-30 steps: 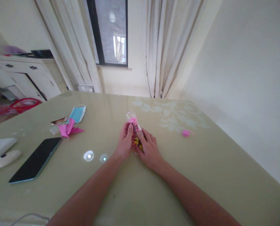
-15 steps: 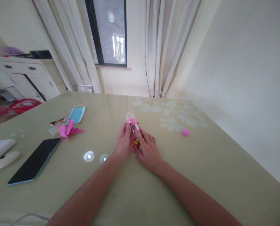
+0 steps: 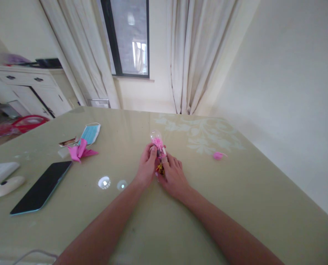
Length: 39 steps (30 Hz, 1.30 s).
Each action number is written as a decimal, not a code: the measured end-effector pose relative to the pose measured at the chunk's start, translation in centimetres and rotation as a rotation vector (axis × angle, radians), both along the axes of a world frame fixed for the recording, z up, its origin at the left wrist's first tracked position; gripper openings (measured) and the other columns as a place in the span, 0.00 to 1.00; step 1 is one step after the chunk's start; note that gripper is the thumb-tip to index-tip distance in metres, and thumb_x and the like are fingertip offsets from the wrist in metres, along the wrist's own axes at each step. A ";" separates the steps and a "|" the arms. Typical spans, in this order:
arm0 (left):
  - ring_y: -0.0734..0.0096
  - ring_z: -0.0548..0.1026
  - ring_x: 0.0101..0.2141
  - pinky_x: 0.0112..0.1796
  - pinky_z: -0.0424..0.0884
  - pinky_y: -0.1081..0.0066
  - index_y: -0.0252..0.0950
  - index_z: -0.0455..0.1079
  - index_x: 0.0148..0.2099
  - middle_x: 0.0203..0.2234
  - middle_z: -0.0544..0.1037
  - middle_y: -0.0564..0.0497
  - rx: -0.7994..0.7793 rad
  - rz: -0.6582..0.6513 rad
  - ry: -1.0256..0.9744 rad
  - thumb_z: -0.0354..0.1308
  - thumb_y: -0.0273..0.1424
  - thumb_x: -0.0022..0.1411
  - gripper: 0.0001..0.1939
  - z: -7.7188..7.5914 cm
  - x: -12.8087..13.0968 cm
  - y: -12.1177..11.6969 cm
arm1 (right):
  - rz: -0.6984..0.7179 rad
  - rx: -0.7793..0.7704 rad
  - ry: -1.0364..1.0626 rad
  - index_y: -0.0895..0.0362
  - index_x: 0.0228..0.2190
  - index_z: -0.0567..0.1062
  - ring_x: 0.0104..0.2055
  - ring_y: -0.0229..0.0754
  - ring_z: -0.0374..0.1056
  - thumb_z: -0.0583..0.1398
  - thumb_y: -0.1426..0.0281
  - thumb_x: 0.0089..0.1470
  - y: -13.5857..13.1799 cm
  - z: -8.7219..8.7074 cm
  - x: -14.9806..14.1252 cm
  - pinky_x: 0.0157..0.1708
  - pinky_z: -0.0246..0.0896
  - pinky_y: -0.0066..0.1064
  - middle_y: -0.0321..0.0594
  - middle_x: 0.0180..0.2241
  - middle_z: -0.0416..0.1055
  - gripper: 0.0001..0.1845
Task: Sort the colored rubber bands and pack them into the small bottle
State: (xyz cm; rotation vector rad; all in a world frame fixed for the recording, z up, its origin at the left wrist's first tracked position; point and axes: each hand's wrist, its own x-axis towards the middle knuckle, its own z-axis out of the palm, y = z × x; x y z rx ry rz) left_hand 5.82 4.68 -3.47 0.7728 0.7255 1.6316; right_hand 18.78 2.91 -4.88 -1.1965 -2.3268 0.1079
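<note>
Between my two hands is a clear, round-ended plastic container (image 3: pixel 157 140) with pink and yellow stringy bits in it, perhaps small elastic bands. A white patch shows on its right side. My left hand (image 3: pixel 146 165) is closed round its left side, thumb on top. From the right, my right hand (image 3: pixel 175 175) wraps it with bent fingers lying over its lower part. Yellow and red bits (image 3: pixel 160 169) show between the hands; the lower end is mostly hidden. A small pink bundle (image 3: pixel 218 156) lies on the table, right of my right hand.
On the left of the glossy table (image 3: pixel 158 228) lie a black-screened phone (image 3: pixel 42 187), a pink folded paper piece (image 3: pixel 82 151), a blue face mask (image 3: pixel 90 134) and a white oval object (image 3: pixel 8 186). A cable (image 3: pixel 36 251) runs along the near left edge.
The container has shifted and tilted slightly within my hands, its clear end dipping left and then back right. Both hands keep their hold; the things on the table stay put.
</note>
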 end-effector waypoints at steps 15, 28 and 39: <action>0.69 0.81 0.39 0.42 0.78 0.67 0.41 0.73 0.49 0.47 0.84 0.48 -0.032 0.071 -0.036 0.69 0.50 0.61 0.23 0.1 -0.4 0.2 | 0.023 -0.030 0.024 0.57 0.68 0.63 0.64 0.58 0.62 0.56 0.64 0.70 0.0 0.5 0.1 0.61 0.57 0.49 0.55 0.67 0.65 0.29; 0.71 0.80 0.37 0.40 0.77 0.70 0.41 0.73 0.49 0.44 0.84 0.49 0.010 0.160 0.046 0.69 0.53 0.60 0.25 -0.2 -0.3 0.6 | 0.072 -0.018 0.119 0.52 0.63 0.69 0.58 0.52 0.69 0.55 0.69 0.72 0.3 0.7 0.5 0.55 0.58 0.43 0.47 0.65 0.70 0.21; 0.68 0.81 0.43 0.47 0.76 0.68 0.42 0.73 0.51 0.47 0.83 0.48 0.046 0.181 0.152 0.65 0.53 0.65 0.23 -0.7 -0.7 0.7 | 0.106 -0.011 0.185 0.52 0.60 0.72 0.59 0.50 0.70 0.53 0.69 0.74 0.4 0.7 0.5 0.53 0.59 0.41 0.47 0.64 0.72 0.18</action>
